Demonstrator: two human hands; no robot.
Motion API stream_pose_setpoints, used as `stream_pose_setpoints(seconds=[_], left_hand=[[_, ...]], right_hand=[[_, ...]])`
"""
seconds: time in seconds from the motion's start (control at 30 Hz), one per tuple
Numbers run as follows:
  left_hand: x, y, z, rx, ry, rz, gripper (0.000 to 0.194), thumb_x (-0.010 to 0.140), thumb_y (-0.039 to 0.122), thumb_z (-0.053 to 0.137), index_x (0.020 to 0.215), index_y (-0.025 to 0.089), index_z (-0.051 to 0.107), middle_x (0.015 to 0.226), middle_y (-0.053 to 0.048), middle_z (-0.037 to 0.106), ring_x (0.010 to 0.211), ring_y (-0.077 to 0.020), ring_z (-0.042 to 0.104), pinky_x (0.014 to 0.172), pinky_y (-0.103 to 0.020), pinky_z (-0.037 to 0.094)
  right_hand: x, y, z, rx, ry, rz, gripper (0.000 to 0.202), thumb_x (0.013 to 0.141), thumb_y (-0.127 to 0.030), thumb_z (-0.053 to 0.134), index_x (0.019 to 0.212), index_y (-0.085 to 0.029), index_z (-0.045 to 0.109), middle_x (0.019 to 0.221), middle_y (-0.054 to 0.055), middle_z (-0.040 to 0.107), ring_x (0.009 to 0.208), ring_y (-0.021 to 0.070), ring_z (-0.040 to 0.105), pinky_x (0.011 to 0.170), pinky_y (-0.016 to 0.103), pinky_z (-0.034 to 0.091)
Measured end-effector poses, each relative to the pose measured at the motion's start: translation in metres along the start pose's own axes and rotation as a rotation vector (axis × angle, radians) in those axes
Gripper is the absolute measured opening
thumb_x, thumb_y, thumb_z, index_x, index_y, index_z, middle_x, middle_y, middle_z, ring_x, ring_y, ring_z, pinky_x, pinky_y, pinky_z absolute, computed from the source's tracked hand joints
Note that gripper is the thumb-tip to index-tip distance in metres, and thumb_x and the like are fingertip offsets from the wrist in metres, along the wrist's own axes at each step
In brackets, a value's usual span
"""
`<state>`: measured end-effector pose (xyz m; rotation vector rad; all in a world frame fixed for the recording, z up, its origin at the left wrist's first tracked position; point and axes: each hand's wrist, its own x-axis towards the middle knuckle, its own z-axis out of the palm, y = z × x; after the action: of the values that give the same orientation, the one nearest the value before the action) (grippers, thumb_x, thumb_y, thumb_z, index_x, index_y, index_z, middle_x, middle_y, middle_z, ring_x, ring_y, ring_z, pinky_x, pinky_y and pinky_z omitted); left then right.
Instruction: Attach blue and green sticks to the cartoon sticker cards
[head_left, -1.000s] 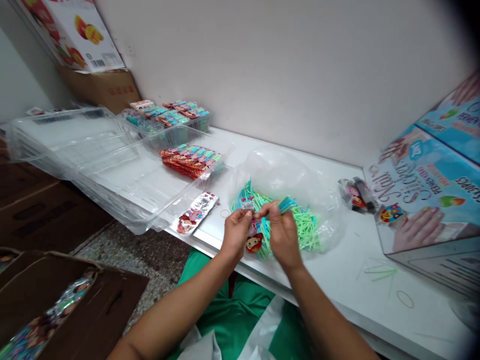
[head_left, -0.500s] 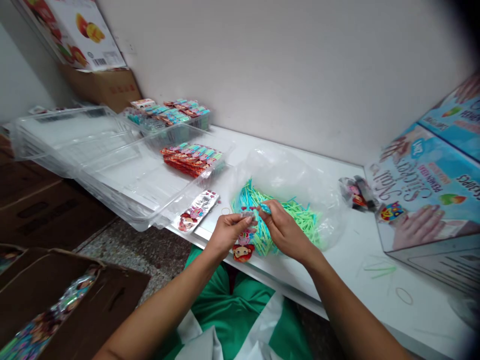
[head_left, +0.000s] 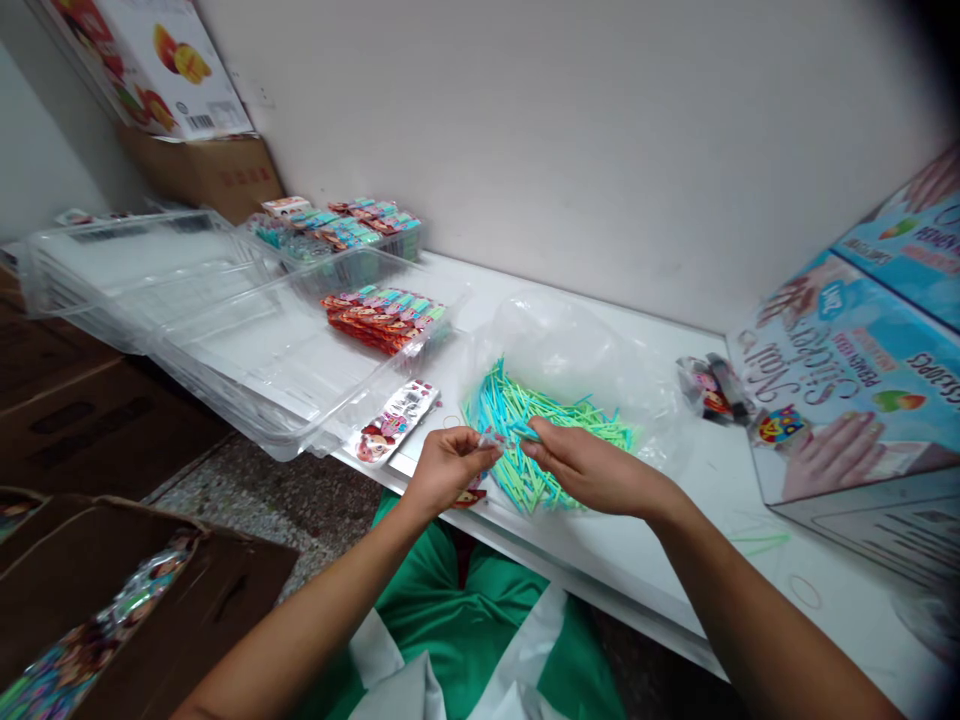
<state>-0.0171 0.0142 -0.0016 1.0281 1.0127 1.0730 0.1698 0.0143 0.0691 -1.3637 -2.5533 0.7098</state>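
My left hand [head_left: 450,468] pinches the upper end of a small printed packet [head_left: 471,494], whose red-haired picture shows partly below the fingers. Just to the right, my right hand [head_left: 585,464] is closed on a blue strip [head_left: 526,431] that points toward the packet. Both hands are over the front edge of a heap of green and blue strips [head_left: 600,430], which lies in an open clear plastic bag [head_left: 555,340]. Left of my left hand, a silver-and-pink packet [head_left: 396,422] lies flat near the table edge.
Clear trays [head_left: 262,425] stand at the left, one with stacked red packets [head_left: 382,318]. Behind them is a filled tray [head_left: 360,228]. A blue printed box [head_left: 862,380] and dark packets [head_left: 712,388] are at the right. An open carton [head_left: 150,600] stands lower left.
My left hand has shifted slightly left and turned, tilting the packet so less of it shows. My right hand has rotated flatter, with its forearm swung to the right.
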Motion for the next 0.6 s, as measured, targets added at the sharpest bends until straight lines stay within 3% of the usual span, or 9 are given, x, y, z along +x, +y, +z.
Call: stream_pose_setpoints(seconds=[0.1, 0.2, 0.4, 0.6], left_hand=[[-0.002, 0.000, -0.002, 0.136, 0.034, 0.051, 0.025, 0.063, 0.036, 0.074, 0.060, 0.014, 0.063, 0.053, 0.003, 0.056, 0.047, -0.0071, 0.047, 0.046, -0.019, 0.038], [-0.004, -0.001, -0.005, 0.286, 0.065, 0.155, 0.024, 0.069, 0.040, 0.068, 0.067, 0.016, 0.066, 0.059, 0.002, 0.058, 0.054, -0.0102, 0.051, 0.050, -0.020, 0.041], [-0.006, -0.001, -0.015, 0.692, 0.053, 0.491, 0.017, 0.080, 0.032, 0.058, 0.083, 0.020, 0.069, 0.076, -0.005, 0.068, 0.072, -0.0172, 0.060, 0.066, -0.026, 0.044], [-0.004, 0.003, -0.024, 0.973, -0.059, 0.792, 0.020, 0.082, 0.019, 0.049, 0.094, 0.019, 0.066, 0.085, -0.007, 0.069, 0.081, -0.0190, 0.061, 0.092, -0.038, 0.039]], right_hand=[[0.000, -0.001, -0.003, -0.015, -0.089, -0.014, 0.028, 0.095, -0.040, 0.027, 0.082, -0.020, 0.041, 0.073, 0.001, 0.050, 0.061, 0.0133, 0.045, 0.057, 0.026, 0.032], [0.001, -0.003, -0.006, -0.043, -0.168, -0.009, 0.027, 0.095, -0.039, 0.028, 0.082, -0.020, 0.042, 0.072, 0.001, 0.052, 0.060, 0.0132, 0.045, 0.056, 0.026, 0.032], [0.002, -0.006, -0.007, -0.112, -0.263, 0.012, 0.026, 0.094, -0.039, 0.028, 0.083, -0.020, 0.042, 0.069, 0.002, 0.053, 0.058, 0.0136, 0.046, 0.053, 0.024, 0.030], [0.007, -0.004, -0.003, -0.175, -0.330, 0.038, 0.027, 0.094, -0.039, 0.029, 0.089, -0.018, 0.045, 0.072, 0.005, 0.058, 0.058, 0.0154, 0.049, 0.051, 0.024, 0.029]])
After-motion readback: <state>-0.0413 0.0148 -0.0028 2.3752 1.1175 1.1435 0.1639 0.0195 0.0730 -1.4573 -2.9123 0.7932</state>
